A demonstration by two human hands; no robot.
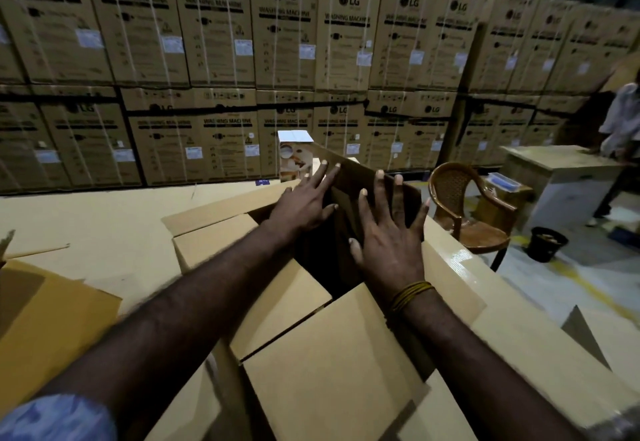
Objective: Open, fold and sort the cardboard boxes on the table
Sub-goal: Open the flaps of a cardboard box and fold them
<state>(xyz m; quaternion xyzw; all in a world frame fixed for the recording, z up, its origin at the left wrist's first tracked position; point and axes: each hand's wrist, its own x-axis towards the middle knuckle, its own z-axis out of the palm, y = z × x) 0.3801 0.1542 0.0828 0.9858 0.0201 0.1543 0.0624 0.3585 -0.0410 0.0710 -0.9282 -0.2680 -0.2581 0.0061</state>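
Observation:
A large brown cardboard box (pixel 322 343) stands in front of me with its top flaps partly folded in and a dark opening in the middle. Its far flap (pixel 349 174) stands up. My left hand (pixel 304 198) lies with straight, spread fingers against that flap's left part. My right hand (pixel 388 233) presses flat on the same flap further right, fingers spread, a yellow thread band on the wrist. A flattened cardboard piece (pixel 52 319) lies at my left on the table (pixel 104 226).
A small white printed carton (pixel 294 156) stands at the table's far side. A wall of stacked washing-machine boxes (pixel 277 60) fills the background. A brown plastic chair (pixel 471 208), a black bin (pixel 549 243) and a second table (pixel 561 163) with a person (pixel 620 136) are on the right.

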